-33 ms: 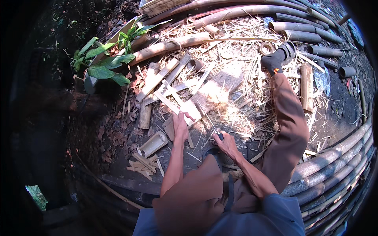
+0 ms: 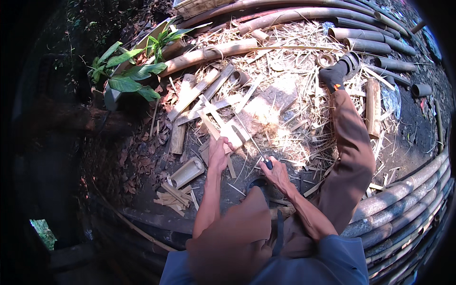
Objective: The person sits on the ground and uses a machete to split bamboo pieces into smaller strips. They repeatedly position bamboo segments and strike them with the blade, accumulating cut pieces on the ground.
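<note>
My left hand is closed around the near end of a pale bamboo strip, which slants away to the upper left. Just beside those fingers is a light wooden block with a dark band of shadow across it. In my right hand is the dark handle of a long, thin-bladed knife. Its blade points up and left, passing along the right side of the block. Whether the blade touches the block or the strip I cannot tell.
Split bamboo pieces and shavings litter the ground ahead. A short bamboo tube and a small pile of strips lie left of my left forearm. Long bamboo poles line the right. My outstretched leg bounds the work spot.
The whole view has shifted slightly. Against the block, the knife sits almost as before, and a dark shadow band now shows on the block. Both hands keep their grip.
</note>
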The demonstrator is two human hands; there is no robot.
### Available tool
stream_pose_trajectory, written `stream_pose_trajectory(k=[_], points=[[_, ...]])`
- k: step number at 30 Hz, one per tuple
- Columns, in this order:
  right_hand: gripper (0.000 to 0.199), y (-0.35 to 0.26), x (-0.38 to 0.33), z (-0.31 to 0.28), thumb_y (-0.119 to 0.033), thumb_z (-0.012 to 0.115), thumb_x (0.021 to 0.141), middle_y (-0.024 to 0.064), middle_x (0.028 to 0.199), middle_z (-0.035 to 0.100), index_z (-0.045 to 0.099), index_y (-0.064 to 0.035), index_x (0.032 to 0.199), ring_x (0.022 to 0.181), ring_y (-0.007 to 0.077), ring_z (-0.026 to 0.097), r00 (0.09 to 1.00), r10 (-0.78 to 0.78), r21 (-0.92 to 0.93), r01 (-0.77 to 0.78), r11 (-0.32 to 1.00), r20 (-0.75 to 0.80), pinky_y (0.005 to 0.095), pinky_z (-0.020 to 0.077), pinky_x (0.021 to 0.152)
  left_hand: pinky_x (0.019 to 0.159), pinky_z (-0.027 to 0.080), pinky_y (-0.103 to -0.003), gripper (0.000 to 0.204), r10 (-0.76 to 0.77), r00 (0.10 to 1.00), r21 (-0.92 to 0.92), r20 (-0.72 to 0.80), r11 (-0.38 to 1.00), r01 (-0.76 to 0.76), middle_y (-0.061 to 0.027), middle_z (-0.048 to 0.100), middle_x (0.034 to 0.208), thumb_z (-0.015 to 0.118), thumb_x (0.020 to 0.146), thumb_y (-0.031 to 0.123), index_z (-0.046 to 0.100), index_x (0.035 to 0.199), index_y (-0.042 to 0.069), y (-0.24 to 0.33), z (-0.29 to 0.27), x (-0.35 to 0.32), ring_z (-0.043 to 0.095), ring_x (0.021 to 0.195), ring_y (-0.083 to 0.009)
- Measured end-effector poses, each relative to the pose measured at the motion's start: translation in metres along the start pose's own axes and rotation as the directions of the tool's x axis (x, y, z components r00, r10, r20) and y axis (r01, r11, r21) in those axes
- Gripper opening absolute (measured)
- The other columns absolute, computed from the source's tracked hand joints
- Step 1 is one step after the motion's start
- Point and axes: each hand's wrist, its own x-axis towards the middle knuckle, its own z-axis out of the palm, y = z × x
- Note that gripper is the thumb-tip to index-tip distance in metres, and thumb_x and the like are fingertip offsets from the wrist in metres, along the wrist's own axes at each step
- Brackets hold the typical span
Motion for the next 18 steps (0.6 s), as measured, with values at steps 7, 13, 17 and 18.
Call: stream_pose_trajectory(k=[7, 13, 17, 18], points=[[0.032, -0.054, 0.012, -0.027, -0.035, 0.070, 0.077, 0.0155, 0.063, 0.061, 0.058, -0.0089, 0.090, 0.062, 0.0374, 0.063, 0.871, -0.460, -0.363, 0.491, 0.792, 0.174, 0.0475, 0.0485, 0.057, 0.050, 0.032, -0.018, 0.029, -0.178, 0.968, -0.018, 0.177, 0.983, 0.184, -0.0027, 0.050, 0.086, 0.052, 0.096, 0.006, 0.046, 0.124, 0.004, 0.042, -0.012, -0.071, 0.040, 0.061, -0.0053], [0.029, -0.071, 0.037, -0.033, -0.027, 0.071, 0.074, 0.0164, 0.066, 0.061, 0.056, -0.0049, 0.085, 0.066, 0.0369, 0.064, 0.829, -0.491, -0.483, 0.557, 0.676, 0.268, 0.0467, 0.0491, 0.059, 0.047, 0.029, -0.015, 0.038, -0.179, 0.974, -0.061, 0.138, 0.980, 0.189, -0.0019, 0.049, 0.084, 0.052, 0.097, 0.008, 0.045, 0.132, -0.005, 0.049, 0.001, -0.106, 0.036, 0.058, -0.0021], [0.022, -0.072, 0.053, -0.036, -0.023, 0.068, 0.074, 0.0144, 0.066, 0.060, 0.056, -0.0066, 0.083, 0.065, 0.0373, 0.062, 0.814, -0.555, -0.514, 0.553, 0.656, 0.168, 0.0484, 0.0477, 0.061, 0.047, 0.029, -0.017, 0.036, -0.197, 0.972, -0.074, 0.127, 0.976, 0.207, -0.0019, 0.050, 0.082, 0.051, 0.097, 0.007, 0.045, 0.132, -0.001, 0.063, 0.002, -0.113, 0.036, 0.056, -0.0020], [0.021, -0.071, 0.056, -0.041, -0.022, 0.067, 0.074, 0.0141, 0.066, 0.060, 0.056, -0.0067, 0.082, 0.065, 0.0375, 0.061, 0.806, -0.573, -0.529, 0.555, 0.642, 0.149, 0.0486, 0.0473, 0.060, 0.047, 0.029, -0.017, 0.038, -0.198, 0.969, -0.067, 0.146, 0.975, 0.210, -0.0020, 0.050, 0.082, 0.050, 0.097, 0.007, 0.043, 0.134, -0.001, 0.069, 0.003, -0.121, 0.036, 0.056, -0.0019]])
